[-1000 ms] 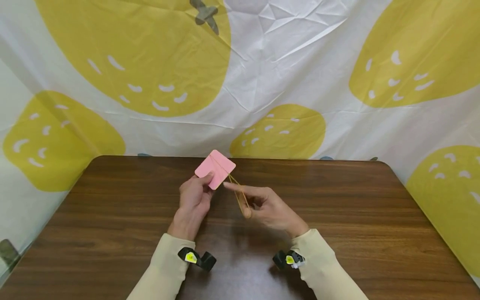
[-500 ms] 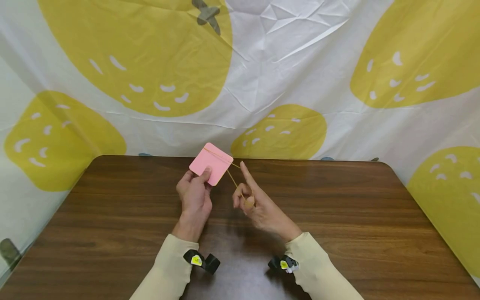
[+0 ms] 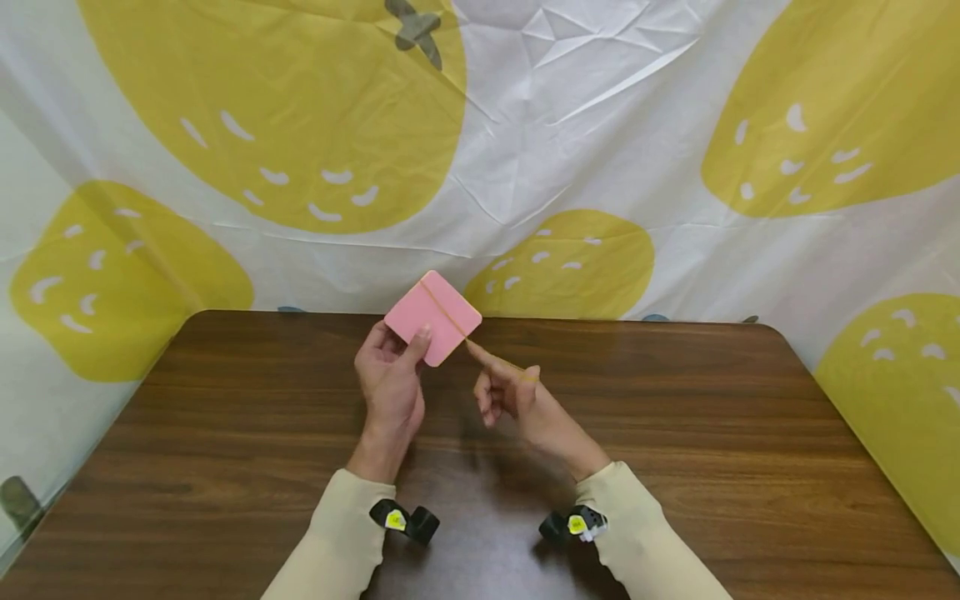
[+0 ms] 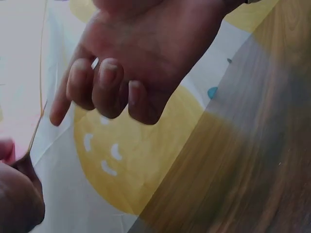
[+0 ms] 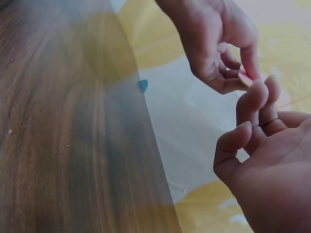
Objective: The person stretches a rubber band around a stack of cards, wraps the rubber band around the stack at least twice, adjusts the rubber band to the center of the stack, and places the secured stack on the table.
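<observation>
My left hand (image 3: 388, 383) pinches a square pink card (image 3: 408, 315), thumb on its face and fingers behind. The card is tilted, one corner upward. A thin yellow rubber band (image 3: 442, 308) crosses its face and runs past the right-hand edge to my right hand (image 3: 536, 412). There the band stretches along the straight index finger and hooks round the thumb; the other fingers are curled. In the left wrist view the card (image 4: 17, 63) is washed out, with the rubber band (image 4: 42, 58) over it. Mostly hidden in the right wrist view, the card (image 5: 246, 77) shows only an edge.
Below both hands lies a dark brown wooden table (image 3: 225, 450). Behind it hangs a white cloth (image 3: 360, 275) printed with yellow fruit. Black cameras are strapped on the left wrist (image 3: 408, 521) and right wrist (image 3: 570, 523).
The card has risen slightly and turned. My right index finger pointed upward half a second ago, and now points at the card's edge. The band's stretched part now lies along that finger.
</observation>
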The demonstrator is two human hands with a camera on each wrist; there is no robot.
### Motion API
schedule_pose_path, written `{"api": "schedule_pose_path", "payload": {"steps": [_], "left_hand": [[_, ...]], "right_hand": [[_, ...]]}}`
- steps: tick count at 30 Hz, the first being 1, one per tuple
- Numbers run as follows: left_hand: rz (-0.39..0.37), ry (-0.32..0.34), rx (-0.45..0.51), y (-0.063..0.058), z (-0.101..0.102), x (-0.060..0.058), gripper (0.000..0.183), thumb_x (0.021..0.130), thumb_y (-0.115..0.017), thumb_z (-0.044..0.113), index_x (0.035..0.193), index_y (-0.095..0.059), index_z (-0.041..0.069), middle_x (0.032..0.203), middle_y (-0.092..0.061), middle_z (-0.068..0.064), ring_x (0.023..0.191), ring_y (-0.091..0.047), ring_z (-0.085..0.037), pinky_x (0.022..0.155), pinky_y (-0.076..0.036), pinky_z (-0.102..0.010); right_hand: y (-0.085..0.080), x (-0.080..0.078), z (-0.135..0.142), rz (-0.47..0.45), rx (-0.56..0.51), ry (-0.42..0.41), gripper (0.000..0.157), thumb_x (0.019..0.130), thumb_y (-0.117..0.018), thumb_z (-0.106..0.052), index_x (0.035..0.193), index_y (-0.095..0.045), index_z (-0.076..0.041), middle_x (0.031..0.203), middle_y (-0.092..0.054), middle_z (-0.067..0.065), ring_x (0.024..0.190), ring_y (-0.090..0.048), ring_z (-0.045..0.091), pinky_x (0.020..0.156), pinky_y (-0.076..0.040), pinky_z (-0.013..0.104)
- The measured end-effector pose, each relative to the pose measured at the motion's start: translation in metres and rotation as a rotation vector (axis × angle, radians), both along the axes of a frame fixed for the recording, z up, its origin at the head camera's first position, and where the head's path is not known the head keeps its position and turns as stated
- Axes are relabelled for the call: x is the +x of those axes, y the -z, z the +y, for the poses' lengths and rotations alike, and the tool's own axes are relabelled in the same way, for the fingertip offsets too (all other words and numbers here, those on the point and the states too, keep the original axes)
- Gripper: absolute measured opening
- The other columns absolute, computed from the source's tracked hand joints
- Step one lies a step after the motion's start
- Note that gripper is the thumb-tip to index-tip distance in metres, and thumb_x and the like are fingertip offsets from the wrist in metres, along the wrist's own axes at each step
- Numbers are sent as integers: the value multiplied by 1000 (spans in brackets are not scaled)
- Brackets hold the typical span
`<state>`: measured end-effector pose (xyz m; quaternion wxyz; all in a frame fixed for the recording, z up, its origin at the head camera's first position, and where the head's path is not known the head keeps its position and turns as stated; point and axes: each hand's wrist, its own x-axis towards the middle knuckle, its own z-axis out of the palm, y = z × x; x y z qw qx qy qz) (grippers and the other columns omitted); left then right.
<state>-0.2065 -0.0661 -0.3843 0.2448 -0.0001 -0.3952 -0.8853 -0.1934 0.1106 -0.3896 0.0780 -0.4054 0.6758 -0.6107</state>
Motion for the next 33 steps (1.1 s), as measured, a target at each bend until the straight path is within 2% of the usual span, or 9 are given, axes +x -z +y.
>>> {"api": "schedule_pose_path", "payload": {"steps": [6,10,13,14,19,23,26,30,33], "left_hand": [[120,163,-49,-3,-9,1,37,85,-59,-26,108,-67,2,104,-65,-11,93,-64,-19,76,-58,-27],[179,251,-178,-5,-17,3,43,84,-59,-27,104,-70,9,101,-68,-7,90,-63,-17,74,-59,-27],[232,293,-306,-5,-21,4,44,82,-62,-26,100,-71,13,97,-70,-4,87,-62,-16,71,-57,-25],[247,308,-346,-5,-23,3,43,81,-63,-24,99,-70,14,96,-70,-4,87,-62,-16,71,-56,-25],[274,408,-537,-5,-28,5,25,81,-74,-14,101,-67,0,95,-68,-4,86,-61,-17,71,-55,-25],[291,471,-684,-6,-31,5,24,81,-77,-12,102,-63,-10,92,-66,-8,80,-62,-18,67,-57,-28],[289,501,-782,-7,-32,6,21,82,-75,-14,99,-65,-8,91,-66,-11,76,-64,-19,65,-57,-29],[285,530,-879,-7,-30,7,20,82,-76,-14,97,-67,-5,88,-67,-15,76,-63,-18,64,-57,-28],[291,547,-922,-7,-28,8,19,82,-77,-12,96,-68,-4,86,-67,-14,74,-62,-17,61,-55,-27]], "right_hand": [[-5,-1,6,-128,-102,-52,117,88,-15,-82,148,-29,18,87,-46,8,79,-53,13,73,-48,27],[-3,-4,11,-125,-194,-93,90,95,-22,-74,145,-53,-6,89,-48,4,82,-54,12,76,-46,25],[-3,-6,15,-116,-200,-82,71,96,-24,-73,129,-64,-25,89,-48,2,84,-52,12,76,-44,24],[-3,-7,16,-111,-189,-68,70,96,-24,-73,125,-65,-25,90,-49,2,84,-50,12,76,-43,25],[-4,-8,24,-88,-129,16,64,97,-27,-74,119,-69,-31,102,-56,-3,94,-50,12,77,-40,28],[-4,-8,28,-113,-124,56,60,98,-28,-73,117,-72,-36,105,-57,-6,98,-51,10,81,-42,29],[-4,-8,29,-160,-113,96,60,100,-29,-71,109,-72,-29,105,-57,-5,99,-53,11,84,-45,32],[-7,-7,28,-225,-77,178,65,104,-31,-64,103,-65,-9,108,-58,0,102,-54,14,89,-45,35],[-9,-7,29,-249,-22,229,76,108,-25,-55,108,-64,10,108,-57,5,105,-53,18,94,-43,38]]}}
